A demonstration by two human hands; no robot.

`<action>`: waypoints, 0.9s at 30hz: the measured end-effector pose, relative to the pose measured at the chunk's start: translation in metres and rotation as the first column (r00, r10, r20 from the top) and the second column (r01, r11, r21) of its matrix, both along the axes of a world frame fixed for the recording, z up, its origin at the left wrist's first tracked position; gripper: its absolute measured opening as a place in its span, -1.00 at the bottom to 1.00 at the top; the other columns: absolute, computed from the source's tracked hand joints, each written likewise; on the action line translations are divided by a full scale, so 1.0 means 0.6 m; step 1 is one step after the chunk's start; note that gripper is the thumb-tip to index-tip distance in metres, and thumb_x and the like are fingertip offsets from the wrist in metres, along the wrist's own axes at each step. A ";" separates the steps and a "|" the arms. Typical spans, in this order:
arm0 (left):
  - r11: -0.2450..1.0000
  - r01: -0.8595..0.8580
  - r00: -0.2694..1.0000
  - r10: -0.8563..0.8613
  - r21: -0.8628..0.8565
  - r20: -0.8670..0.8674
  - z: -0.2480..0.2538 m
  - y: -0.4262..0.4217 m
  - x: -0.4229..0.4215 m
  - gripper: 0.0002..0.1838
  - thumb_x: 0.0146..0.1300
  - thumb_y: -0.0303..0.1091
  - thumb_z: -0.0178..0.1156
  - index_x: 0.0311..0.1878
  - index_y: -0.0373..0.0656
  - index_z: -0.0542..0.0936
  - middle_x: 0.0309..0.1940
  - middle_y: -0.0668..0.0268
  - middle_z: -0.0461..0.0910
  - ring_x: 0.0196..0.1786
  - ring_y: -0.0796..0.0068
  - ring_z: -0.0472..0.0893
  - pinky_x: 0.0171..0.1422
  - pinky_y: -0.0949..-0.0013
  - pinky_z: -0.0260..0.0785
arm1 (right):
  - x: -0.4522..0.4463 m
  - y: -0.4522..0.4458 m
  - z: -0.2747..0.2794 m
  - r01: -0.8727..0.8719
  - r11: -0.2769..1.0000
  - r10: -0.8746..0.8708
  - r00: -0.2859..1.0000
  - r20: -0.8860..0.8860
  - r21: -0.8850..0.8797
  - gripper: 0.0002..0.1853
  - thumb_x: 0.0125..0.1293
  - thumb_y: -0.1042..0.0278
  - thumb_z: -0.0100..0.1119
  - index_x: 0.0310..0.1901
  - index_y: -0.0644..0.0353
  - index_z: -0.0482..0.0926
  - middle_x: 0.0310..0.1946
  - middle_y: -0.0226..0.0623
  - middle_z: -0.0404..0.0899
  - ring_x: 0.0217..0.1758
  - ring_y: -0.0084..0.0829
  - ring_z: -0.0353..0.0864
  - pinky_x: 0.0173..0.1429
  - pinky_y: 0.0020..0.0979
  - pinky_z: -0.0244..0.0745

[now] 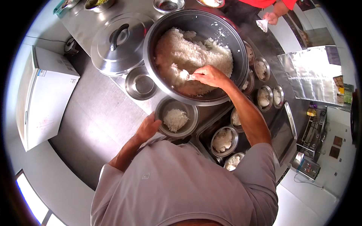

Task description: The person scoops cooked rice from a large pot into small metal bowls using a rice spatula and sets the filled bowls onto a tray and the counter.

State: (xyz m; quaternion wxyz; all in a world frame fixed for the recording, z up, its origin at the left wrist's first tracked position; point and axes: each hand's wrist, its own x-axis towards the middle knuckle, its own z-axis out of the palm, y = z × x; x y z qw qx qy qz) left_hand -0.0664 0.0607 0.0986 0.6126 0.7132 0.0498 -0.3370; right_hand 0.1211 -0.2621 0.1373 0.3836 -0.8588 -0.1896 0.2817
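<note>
My left hand (149, 127) grips the rim of a steel bowl (192, 121) at the counter edge. A mound of rice (175, 119) lies in that bowl. Above it stands a large dark-lined pot (203, 19), partly filled with cooked rice (188, 51). Inside the pot, my right hand (212, 77) is closed round the handle of a rice paddle (191, 77). Its blade is largely hidden by a clump of rice near the pot's front wall.
Left of the pot are a large lid (103, 56) and an empty steel bowl (132, 84). Rice-filled bowls (223, 141) stand to the right, several on a metal tray (290, 116). Across the counter, another person's hand (272, 17) holds a white rice paddle (262, 25).
</note>
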 end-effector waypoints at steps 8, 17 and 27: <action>0.990 -0.046 0.997 0.037 -0.131 -0.066 0.042 -0.007 -0.006 -0.57 0.34 -0.45 -0.02 0.24 -0.40 0.45 -0.12 0.09 0.65 -0.11 0.32 0.71 -0.07 0.25 0.69 | -0.039 -0.036 0.022 0.242 0.967 -0.227 0.960 -0.165 0.081 -0.71 0.52 0.18 0.20 -0.12 0.23 0.77 -0.62 -0.56 0.40 -0.55 -0.71 0.31 -0.43 -0.48 0.21; 0.987 -0.029 0.989 0.005 -0.159 -0.149 0.033 -0.015 -0.020 -0.60 0.36 -0.45 0.01 0.20 -0.45 0.45 -0.11 0.06 0.65 -0.10 0.27 0.72 -0.05 0.22 0.71 | -0.122 -0.069 0.123 0.389 0.904 -0.378 0.921 -0.093 0.175 -0.70 0.55 0.20 0.19 -0.17 0.30 0.74 -0.62 -0.58 0.36 -0.55 -0.70 0.25 -0.44 -0.50 0.19; 0.957 0.040 0.967 -0.109 -0.288 -0.229 0.064 -0.038 -0.019 -0.53 0.38 -0.45 0.00 0.32 -0.41 0.38 -0.01 0.05 0.64 -0.02 0.28 0.72 0.04 0.20 0.70 | -0.342 -0.029 0.180 0.387 0.921 -0.368 0.897 0.244 -0.036 -0.76 0.43 0.20 0.28 -0.18 0.23 0.73 -0.53 -0.11 0.63 -0.49 -0.35 0.67 -0.37 -0.32 0.47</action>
